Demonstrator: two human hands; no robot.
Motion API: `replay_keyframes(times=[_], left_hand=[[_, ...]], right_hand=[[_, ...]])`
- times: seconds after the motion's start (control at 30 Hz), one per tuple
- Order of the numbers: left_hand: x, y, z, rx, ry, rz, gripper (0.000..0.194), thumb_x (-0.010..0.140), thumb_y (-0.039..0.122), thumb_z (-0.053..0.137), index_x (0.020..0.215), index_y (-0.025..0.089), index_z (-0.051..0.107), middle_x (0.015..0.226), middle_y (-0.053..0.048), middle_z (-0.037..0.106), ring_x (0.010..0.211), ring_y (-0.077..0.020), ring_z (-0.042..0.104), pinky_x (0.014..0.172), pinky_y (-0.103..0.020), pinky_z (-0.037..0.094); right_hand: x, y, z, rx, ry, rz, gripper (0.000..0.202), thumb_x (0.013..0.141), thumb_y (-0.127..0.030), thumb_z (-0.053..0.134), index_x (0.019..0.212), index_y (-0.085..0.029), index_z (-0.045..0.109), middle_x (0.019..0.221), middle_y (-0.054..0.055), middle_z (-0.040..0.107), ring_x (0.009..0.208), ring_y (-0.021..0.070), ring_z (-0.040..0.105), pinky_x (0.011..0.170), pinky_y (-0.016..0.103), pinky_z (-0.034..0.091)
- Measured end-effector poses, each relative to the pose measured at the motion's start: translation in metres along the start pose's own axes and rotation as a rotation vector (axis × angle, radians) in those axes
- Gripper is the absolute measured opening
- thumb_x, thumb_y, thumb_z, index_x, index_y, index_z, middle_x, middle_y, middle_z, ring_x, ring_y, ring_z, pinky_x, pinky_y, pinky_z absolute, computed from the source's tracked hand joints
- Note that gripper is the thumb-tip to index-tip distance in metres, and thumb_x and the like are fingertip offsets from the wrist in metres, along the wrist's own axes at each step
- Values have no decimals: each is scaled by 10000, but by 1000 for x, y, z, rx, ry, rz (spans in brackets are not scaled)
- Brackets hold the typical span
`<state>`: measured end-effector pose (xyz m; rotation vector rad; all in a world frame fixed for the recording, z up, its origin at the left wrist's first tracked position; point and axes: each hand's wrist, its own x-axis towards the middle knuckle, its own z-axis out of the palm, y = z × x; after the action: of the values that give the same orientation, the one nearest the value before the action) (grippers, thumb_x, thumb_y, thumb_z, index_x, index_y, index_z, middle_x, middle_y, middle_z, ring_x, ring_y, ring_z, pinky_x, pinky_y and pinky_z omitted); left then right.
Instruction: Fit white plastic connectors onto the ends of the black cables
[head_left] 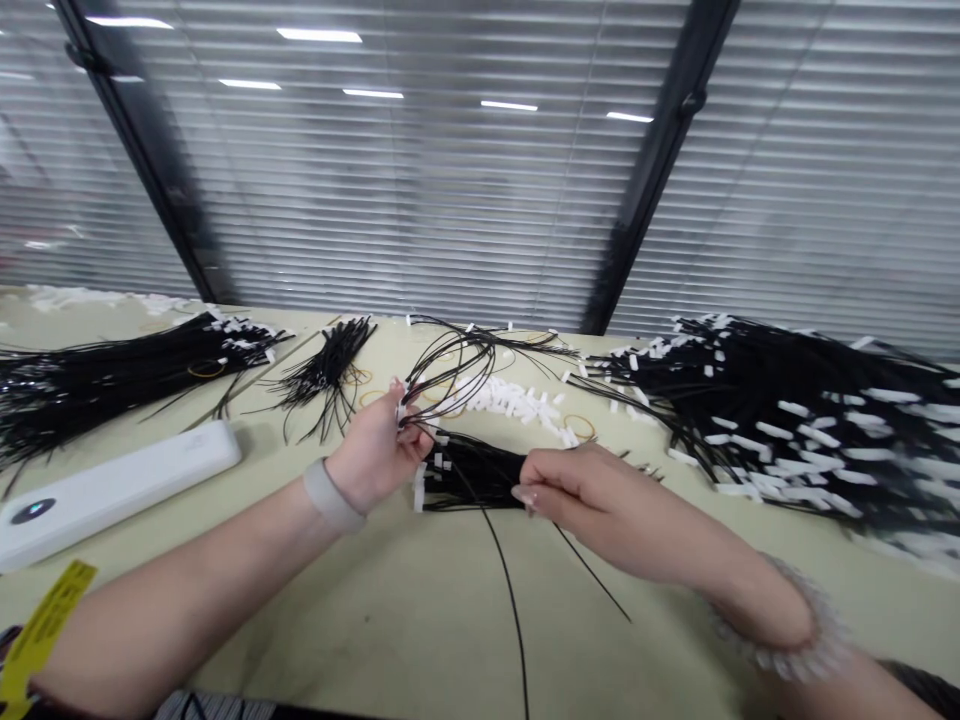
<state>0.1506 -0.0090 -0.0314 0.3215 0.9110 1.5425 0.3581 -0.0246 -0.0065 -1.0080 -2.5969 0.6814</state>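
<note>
My left hand point(382, 440) pinches the white-tipped ends of several thin black wires point(457, 365), which loop up and to the right. Just right of it, a flat bundle of black wires point(476, 472) with white connectors at its left end lies on the table. My right hand point(585, 500) is closed at the right end of that bundle, fingertips pressed together; whatever is between them is mostly hidden. A long loose black wire point(508, 580) runs down toward the front edge, and a shorter end sticks out below my right hand.
Black wire piles lie at the left point(112, 375) and right point(780, 400). A small wire bundle point(330, 370), white connector pieces point(517, 398) and yellow rubber bands point(579, 425) are behind my hands. A white oblong device point(135, 485) rests at the left, below a blind-covered window point(420, 200).
</note>
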Motion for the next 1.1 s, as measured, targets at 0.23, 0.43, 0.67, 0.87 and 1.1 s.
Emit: replay_keyframes(times=[0.23,0.43,0.67,0.87,1.1], left_hand=[[-4,3,1,-24,-22,-56,265,910,193,365,674,140,473,429,81,343,273,-14,281,295,-112,338],[-2,1,0,10,-49,-86,283,909,229,366,668,138,483,404,87,282,282,-21,283,303,-106,331],[-5,-3,1,140,20,32,216,888,261,409,733,147,507,431,80,334,303,-37,321,325,-136,357],[-7,-20,2,324,67,204,245,867,350,436,802,135,535,501,56,418,360,-64,411,351,-179,409],[-10,-39,-5,592,-42,339,339,811,463,482,712,145,547,518,65,391,328,-67,440,303,-174,360]], right_hand=[[9,21,12,-568,351,179,276,887,-257,308,948,-173,564,527,32,521,499,174,473,493,280,269],[8,12,9,-235,405,86,342,882,-256,375,1191,-225,516,637,-2,616,572,129,530,598,265,405],[12,11,11,326,615,208,290,798,-351,548,1056,-247,628,787,8,661,580,110,556,566,274,477],[8,1,-5,936,1183,-140,96,800,-220,577,855,-202,653,951,17,618,935,136,589,893,349,463],[-5,-18,0,625,726,-239,456,826,-87,473,1207,-334,428,695,-58,585,484,62,511,417,178,437]])
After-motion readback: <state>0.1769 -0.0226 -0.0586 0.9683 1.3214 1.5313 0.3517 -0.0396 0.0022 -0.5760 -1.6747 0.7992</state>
